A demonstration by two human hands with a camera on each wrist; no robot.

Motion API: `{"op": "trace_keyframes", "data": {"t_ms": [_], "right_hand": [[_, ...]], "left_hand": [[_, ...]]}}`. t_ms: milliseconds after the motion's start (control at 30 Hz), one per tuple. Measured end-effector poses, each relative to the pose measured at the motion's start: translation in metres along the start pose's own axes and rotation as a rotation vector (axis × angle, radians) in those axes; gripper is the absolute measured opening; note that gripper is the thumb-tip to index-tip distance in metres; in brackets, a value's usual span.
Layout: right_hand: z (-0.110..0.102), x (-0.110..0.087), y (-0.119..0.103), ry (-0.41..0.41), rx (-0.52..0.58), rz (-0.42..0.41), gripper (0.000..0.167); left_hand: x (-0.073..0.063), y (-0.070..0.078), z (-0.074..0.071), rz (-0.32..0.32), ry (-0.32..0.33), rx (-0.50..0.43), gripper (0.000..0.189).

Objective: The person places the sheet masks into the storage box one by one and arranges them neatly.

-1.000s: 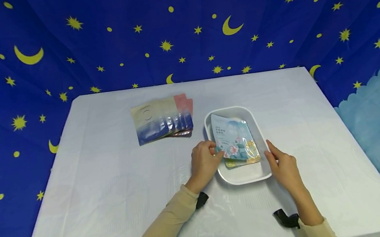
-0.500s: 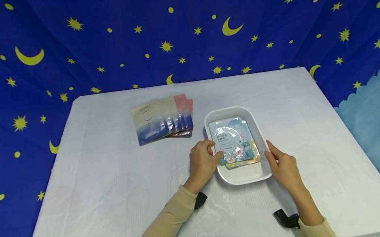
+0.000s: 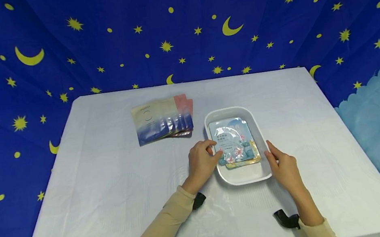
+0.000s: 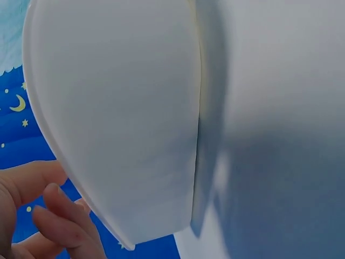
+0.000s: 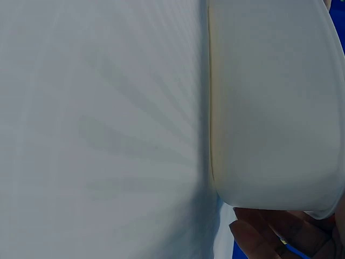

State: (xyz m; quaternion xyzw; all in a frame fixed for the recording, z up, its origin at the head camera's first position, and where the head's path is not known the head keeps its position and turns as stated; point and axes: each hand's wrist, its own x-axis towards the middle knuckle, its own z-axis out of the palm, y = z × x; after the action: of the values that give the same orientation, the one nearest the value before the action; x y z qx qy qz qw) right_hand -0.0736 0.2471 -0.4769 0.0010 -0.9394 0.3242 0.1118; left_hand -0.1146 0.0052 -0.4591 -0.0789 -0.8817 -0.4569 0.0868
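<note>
In the head view, a white plastic tray (image 3: 246,175) stands right of the table's middle. A light-blue sachet (image 3: 233,140) printed with pink flowers lies flat inside it, over a yellowish sachet (image 3: 242,164) whose lower edge shows. My left hand (image 3: 201,159) is at the tray's left rim, thumb and forefinger apart, thumb tip over the blue sachet's edge. My right hand (image 3: 285,167) grips the right rim between thumb and fingers. The left wrist view shows loosely bent fingers (image 4: 64,221) beside the rim. Fingers (image 5: 269,229) lie against the tray's end in the right wrist view.
Left of the tray, further back, lies a fanned row of several beige-and-blue sachets (image 3: 151,122), with pink ones (image 3: 181,103) at its right end. A white cloth (image 3: 115,162) covers the table. A blue star-and-moon curtain (image 3: 144,10) hangs behind.
The blue sachet was slanted, with its top edge raised, a second ago; it has dropped flat in the tray. My left hand has shifted very slightly left; my right hand stays put.
</note>
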Motion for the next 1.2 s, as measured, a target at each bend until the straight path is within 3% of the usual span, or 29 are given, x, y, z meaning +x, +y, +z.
{"op": "trace_keyframes", "data": {"t_ms": [233, 633, 767, 1200], "right_hand": [[0.000, -0.001, 0.002, 0.002, -0.002, 0.001, 0.039], [0.001, -0.001, 0.003, 0.007, -0.003, -0.008, 0.039], [0.001, -0.001, 0.003, 0.009, -0.008, -0.012, 0.039], [0.002, 0.000, 0.004, 0.005, -0.009, -0.007, 0.039]], "left_hand": [[0.004, -0.006, -0.008, 0.047, 0.046, -0.042, 0.033], [0.026, -0.021, -0.046, -0.016, 0.193, -0.060, 0.046], [0.035, -0.030, -0.063, -0.073, 0.237, -0.038, 0.049], [0.055, -0.067, -0.116, -0.384, 0.290, 0.098, 0.062]]}}
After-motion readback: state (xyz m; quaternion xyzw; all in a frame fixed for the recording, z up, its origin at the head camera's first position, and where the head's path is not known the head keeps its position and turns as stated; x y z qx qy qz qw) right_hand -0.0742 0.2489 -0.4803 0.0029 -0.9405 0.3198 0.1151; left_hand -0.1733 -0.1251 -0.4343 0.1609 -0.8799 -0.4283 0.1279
